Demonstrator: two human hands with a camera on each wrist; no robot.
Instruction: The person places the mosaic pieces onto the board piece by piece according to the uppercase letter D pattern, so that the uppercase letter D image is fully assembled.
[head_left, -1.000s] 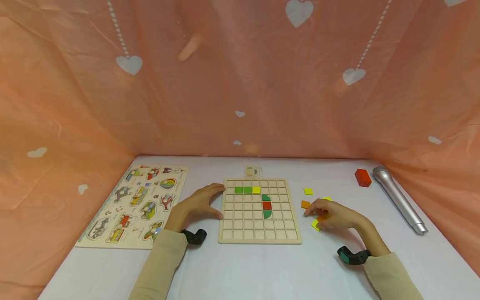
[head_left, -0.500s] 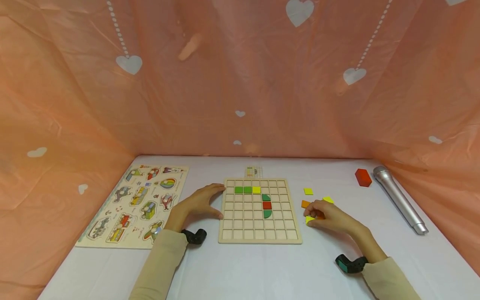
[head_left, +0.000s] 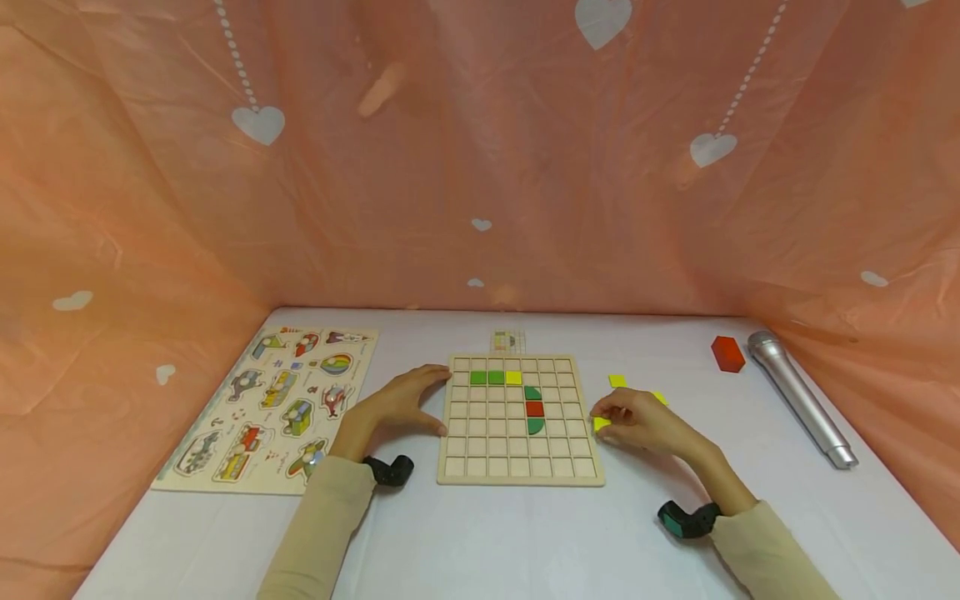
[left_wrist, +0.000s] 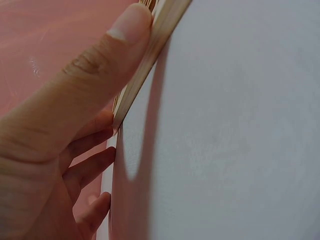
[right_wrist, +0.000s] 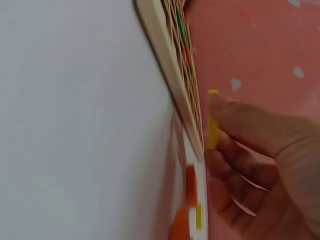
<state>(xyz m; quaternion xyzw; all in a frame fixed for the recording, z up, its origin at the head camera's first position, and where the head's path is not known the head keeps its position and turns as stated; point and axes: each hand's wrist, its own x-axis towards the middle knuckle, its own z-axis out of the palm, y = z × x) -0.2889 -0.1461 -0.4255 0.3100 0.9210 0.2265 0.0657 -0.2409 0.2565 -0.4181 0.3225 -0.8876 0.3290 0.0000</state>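
Note:
Between thumb and fingers, my right hand (head_left: 645, 423) pinches a yellow square tile (head_left: 601, 424) just off the right edge of the wooden grid board (head_left: 521, 481). The right wrist view shows that tile (right_wrist: 213, 122) held edge-on above the table. My left hand (head_left: 397, 402) rests against the board's left edge, thumb and fingers spread along it. In the board's upper row lie two green square tiles (head_left: 487, 378) and a yellow one (head_left: 513, 378). Right of centre, a red square tile (head_left: 535, 409) sits between two green rounded tiles (head_left: 536, 426).
Loose yellow tiles (head_left: 617, 381) and orange tiles (right_wrist: 191, 185) lie right of the board, partly hidden by the right hand. A small pattern card (head_left: 508, 341) lies behind it. A picture puzzle board (head_left: 168, 475) is left; a red block (head_left: 727, 354) and silver microphone (head_left: 802, 404) are far right.
The right hand has taken a yellow tile from the loose pile and carried it left to the board's right edge. The left hand has stayed in place.

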